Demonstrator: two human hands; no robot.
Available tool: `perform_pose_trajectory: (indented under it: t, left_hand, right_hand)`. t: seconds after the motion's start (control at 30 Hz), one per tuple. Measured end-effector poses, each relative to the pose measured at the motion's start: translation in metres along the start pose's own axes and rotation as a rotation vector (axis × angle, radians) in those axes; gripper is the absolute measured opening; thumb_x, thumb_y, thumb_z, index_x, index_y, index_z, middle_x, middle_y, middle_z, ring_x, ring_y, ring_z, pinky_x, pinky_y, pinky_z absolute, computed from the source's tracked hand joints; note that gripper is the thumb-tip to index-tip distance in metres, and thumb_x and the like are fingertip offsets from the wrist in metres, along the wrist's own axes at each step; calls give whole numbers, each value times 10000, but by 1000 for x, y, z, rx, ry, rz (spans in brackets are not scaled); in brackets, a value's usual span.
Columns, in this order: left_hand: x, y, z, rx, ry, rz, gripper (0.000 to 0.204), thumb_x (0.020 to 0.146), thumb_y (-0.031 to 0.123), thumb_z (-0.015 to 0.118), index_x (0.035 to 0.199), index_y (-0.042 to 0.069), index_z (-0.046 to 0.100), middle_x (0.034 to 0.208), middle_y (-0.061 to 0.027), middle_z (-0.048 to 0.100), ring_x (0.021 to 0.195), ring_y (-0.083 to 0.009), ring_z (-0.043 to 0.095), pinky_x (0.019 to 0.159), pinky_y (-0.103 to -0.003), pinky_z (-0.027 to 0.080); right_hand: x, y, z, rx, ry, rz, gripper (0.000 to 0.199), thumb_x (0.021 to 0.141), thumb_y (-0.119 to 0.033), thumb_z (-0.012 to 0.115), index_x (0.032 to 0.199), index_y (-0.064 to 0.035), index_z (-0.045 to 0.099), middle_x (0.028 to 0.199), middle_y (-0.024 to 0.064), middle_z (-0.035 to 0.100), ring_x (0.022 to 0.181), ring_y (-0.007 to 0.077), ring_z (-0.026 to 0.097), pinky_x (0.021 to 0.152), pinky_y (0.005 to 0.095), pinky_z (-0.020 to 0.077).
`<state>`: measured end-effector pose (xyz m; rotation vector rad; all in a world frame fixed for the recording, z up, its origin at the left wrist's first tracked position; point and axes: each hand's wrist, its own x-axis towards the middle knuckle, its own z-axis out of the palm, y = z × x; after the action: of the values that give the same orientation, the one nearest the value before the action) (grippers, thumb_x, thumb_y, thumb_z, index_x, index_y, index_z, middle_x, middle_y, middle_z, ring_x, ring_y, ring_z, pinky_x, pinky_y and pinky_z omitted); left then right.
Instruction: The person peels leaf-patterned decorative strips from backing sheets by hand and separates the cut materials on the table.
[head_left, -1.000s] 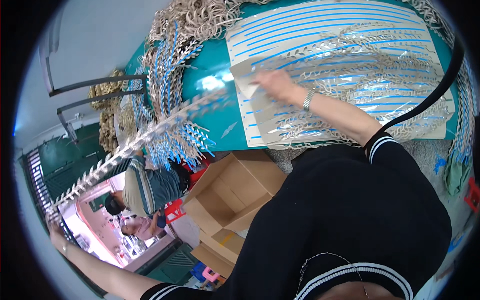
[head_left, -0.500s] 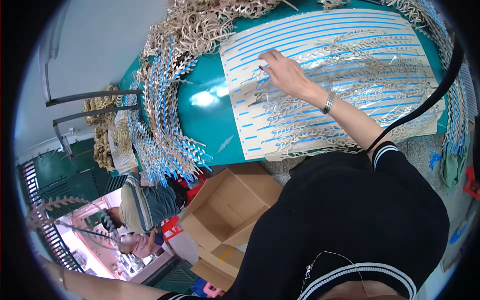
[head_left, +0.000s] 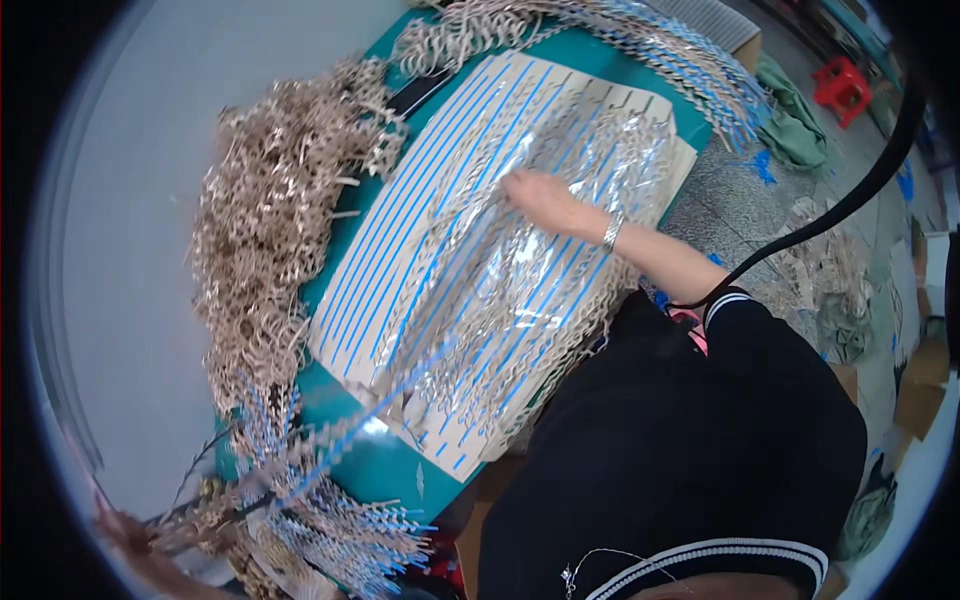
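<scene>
At the lower left, my left hand (head_left: 135,550) is smeared by motion and closed around one end of a leaf-edged strip (head_left: 350,437) with blue on it. The strip slants up and right over the near corner of a cream sheet (head_left: 350,345) with parallel blue lines. My right hand (head_left: 540,200), below a metal wristband, has its fingers drawn together over the sheet's middle; what they hold, if anything, is hidden. Around it, shiny clear film (head_left: 530,300) and rows of pale leaf-shaped strips (head_left: 575,345) cover much of the sheet.
A large heap of beige curled cut-outs (head_left: 270,220) sits along the green table's (head_left: 345,400) left side. Bundles of blue-and-beige strips lie at its far edge (head_left: 650,35) and near left corner (head_left: 350,540). A red stool (head_left: 842,90) stands on the floor at the far right.
The view has turned, so the table now slants up to the right. My right hand has moved onto the film-covered middle; the strip from my left hand now reaches over the sheet.
</scene>
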<state>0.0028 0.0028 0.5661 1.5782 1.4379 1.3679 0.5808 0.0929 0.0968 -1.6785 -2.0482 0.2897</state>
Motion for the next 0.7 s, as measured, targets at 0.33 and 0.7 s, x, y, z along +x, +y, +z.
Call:
perform_pose_trajectory:
  t: [0.33, 0.7]
  left_hand:
    - [-2, -178, 264, -290, -73, -162, 308, 909, 339, 436, 928, 58, 562, 492, 96, 277, 409, -19, 212, 360, -181, 145]
    - [8, -211, 522, -221, -45, -386, 252, 894, 204, 473, 829, -5, 599, 564, 62, 360, 449, -9, 259, 406, -177, 151]
  right_hand:
    - [75, 233, -47, -194, 211, 389, 213, 701, -35, 484, 882, 49, 558, 907, 224, 577, 867, 357, 565, 744, 431, 466]
    - [160, 291, -41, 387, 256, 261, 183, 798, -181, 528, 826, -25, 621, 780, 113, 639, 762, 266, 599, 704, 358, 450]
